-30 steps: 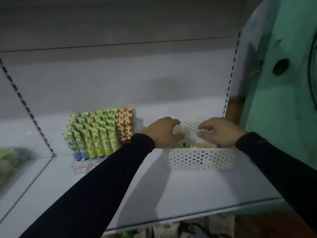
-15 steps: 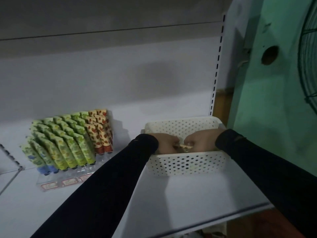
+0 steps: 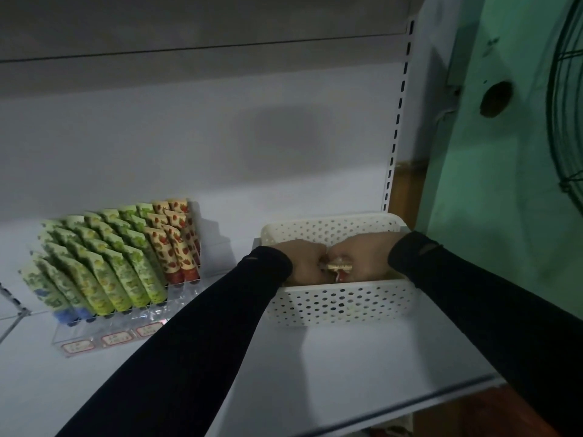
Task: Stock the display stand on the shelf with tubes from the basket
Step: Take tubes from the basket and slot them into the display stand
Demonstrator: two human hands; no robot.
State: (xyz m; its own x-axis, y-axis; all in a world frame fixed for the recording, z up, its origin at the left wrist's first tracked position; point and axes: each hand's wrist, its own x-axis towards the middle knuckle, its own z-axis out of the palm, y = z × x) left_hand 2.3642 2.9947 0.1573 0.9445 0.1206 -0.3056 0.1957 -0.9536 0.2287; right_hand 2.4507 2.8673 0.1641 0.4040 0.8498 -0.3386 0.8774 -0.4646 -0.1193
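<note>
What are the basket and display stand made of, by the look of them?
Basket: likely moulded plastic, matte cream; regular punched holes, rounded rim. Display stand: looks like clear acrylic, glossy; shelf shows through its front lip, edges catch light.

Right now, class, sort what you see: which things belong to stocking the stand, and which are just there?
Part of the job:
- white perforated basket
- tube gripped between the left hand and right hand inside the basket
- clear display stand holding rows of tubes
- shelf

Just there:
- fan guard
- green wall
</note>
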